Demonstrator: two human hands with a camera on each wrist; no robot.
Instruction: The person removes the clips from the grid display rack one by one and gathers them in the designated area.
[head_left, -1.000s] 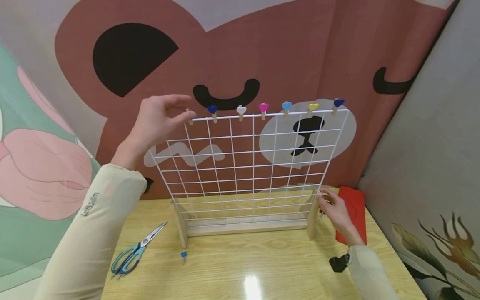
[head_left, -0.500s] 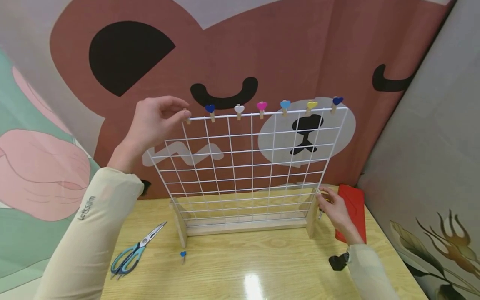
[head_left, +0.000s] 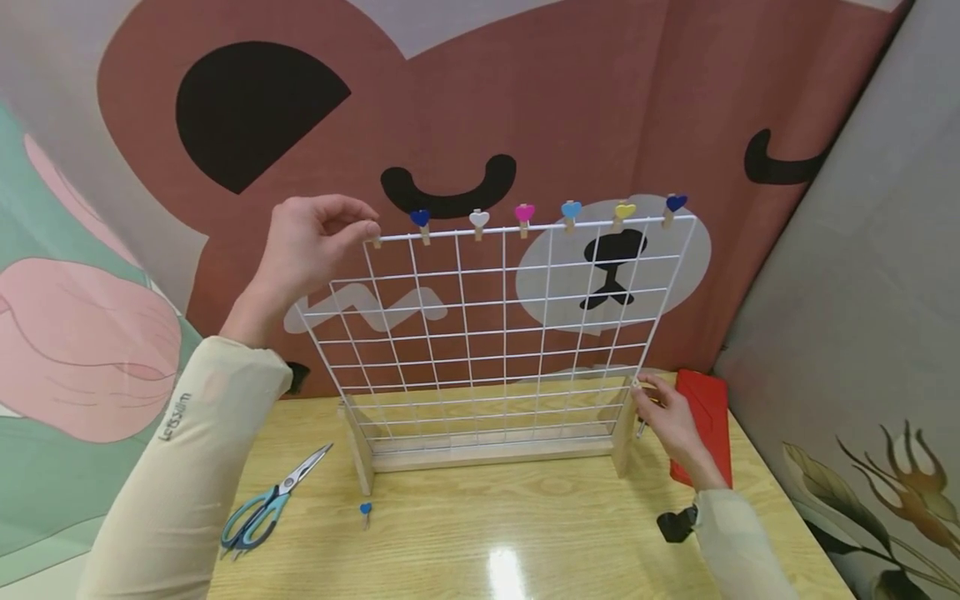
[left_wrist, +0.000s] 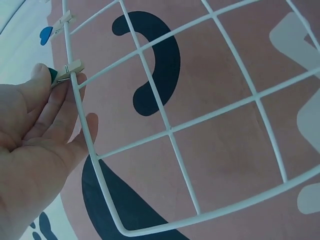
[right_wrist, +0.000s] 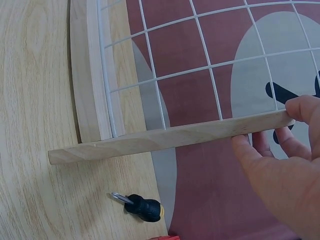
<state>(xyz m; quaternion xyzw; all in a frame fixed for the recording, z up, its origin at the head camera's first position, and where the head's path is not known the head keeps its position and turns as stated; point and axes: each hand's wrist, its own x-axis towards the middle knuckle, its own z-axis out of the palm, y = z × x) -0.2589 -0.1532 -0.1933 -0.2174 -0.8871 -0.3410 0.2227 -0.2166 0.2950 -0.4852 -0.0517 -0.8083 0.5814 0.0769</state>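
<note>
A white wire grid [head_left: 505,283] stands upright in a wooden base, a row of heart clothespins along its top wire. My left hand [head_left: 300,242] is at the top left corner, pinching a small wooden clothespin [left_wrist: 72,67] clipped over the wire. A bit of its dark green heart shows beside the thumb in the left wrist view; the rest is covered. Beside it sits a clothespin with a dark blue heart [head_left: 420,217]. Down at the right, my right hand [head_left: 669,421] grips the upper end of the wooden side post [right_wrist: 165,140] between thumb and fingers.
Scissors [head_left: 277,496] with teal handles lie at the left of the table. A blue heart clothespin [head_left: 366,510] lies in front of the base. A stubby screwdriver [right_wrist: 144,208] and a red pouch [head_left: 701,425] are at the right. A printed cloth [head_left: 585,100] hangs behind.
The left index finger has come down toward the thumb, closing over the corner clothespin. The right hand keeps its grip on the post. The head view has shifted slightly.
</note>
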